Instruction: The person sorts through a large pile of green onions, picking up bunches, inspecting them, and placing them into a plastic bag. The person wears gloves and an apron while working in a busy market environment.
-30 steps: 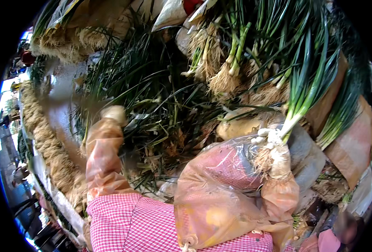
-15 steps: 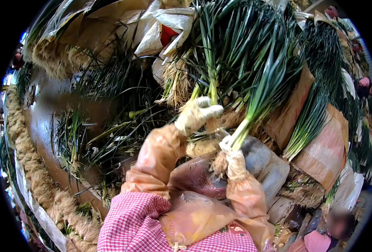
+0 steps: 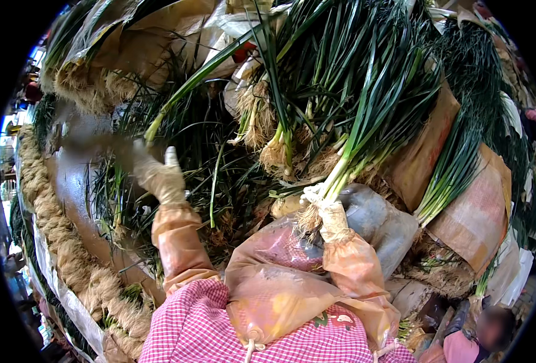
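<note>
My left hand (image 3: 159, 175), in a pale, dirty glove, is over the pile of loose leaves on the left. Its fingers close at the pale lower end of a green onion stalk (image 3: 186, 97), whose leaves trail up and to the right; a dark smear partly covers the fingertips. My right hand (image 3: 325, 209), also gloved, grips a bunch of green onions (image 3: 343, 163) just above the roots. Their hairy roots (image 3: 308, 219) hang out beside the glove, and the long leaves lean away over a large heap of green onions (image 3: 340, 66).
Loose leaves (image 3: 189, 145) cover the left middle. A row of bundled roots (image 3: 74, 242) curves along the left side. Wrapped onion bundles (image 3: 470, 212) stand on the right. A grey plastic-covered bulk (image 3: 380, 224) lies beside my right forearm. Another person (image 3: 461, 348) is at lower right.
My left hand has swung from the heap to the left, carrying a stalk. My right hand keeps its grip on the bunch and has barely moved.
</note>
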A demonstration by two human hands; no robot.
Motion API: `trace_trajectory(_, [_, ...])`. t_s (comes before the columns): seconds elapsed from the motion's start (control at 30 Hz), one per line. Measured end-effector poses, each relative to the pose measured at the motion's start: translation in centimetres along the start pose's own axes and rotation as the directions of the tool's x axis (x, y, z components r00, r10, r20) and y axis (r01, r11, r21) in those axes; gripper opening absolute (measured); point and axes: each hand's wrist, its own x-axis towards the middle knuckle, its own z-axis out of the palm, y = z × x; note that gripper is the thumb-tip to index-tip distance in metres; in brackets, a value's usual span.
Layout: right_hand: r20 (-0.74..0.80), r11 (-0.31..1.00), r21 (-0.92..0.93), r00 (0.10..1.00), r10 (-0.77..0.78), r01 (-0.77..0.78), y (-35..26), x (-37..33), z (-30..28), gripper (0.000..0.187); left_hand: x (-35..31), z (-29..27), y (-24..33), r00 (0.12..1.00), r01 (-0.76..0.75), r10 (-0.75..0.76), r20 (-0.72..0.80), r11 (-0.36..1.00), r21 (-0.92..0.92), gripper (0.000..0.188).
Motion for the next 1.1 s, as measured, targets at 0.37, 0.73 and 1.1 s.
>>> trace_trajectory(0.37, [0.017,0.998,-0.015,0.998,-0.068,0.068,0.4,0.2,-1.8,0.021,-9.5,10.5,9.2,0.466,0.517,-0.146,0.873,0.845,-0.135,0.022])
trace_trajectory(0.73, [0.182,0.976,0.206,0.977,-0.108,0.069,0.3,0.1,0.0,0.025,-0.8,-0.4,5.4,0.601,0.783,-0.059,0.797,0.245,-0.572,0.032])
trace_trajectory(1.1, [0.233,0.999,-0.015,0.972,-0.029,0.034,-0.5,-1.1,-1.1,0.028,-4.0,3.7,10.0,0.671,0.741,-0.102,0.734,0.13,-0.659,0.035])
